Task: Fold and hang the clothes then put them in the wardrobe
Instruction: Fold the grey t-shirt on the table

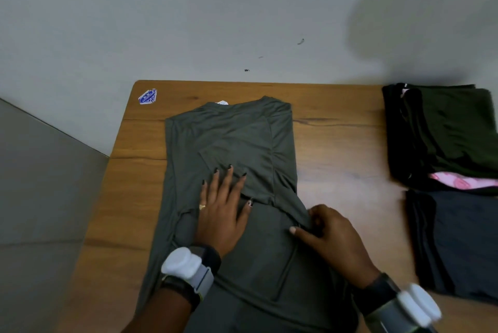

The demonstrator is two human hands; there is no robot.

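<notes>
Grey T-shirt part-folded on the wooden table.
Left hand presses it flat, fingers spread; right hand pinches its folded right edge. Bare wood lies right of the shirt, then folded dark stacks. A blue-white sticker sits beyond its collar, lettering unreadable.

Dim flat light, soft broad shadow on the wall, wide-angle stretch and blur at the edges

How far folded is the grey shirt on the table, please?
Partly folded: the grey shirt has its sides turned inward but lies full length; left hand presses it, right hand pinches a fold.
</notes>
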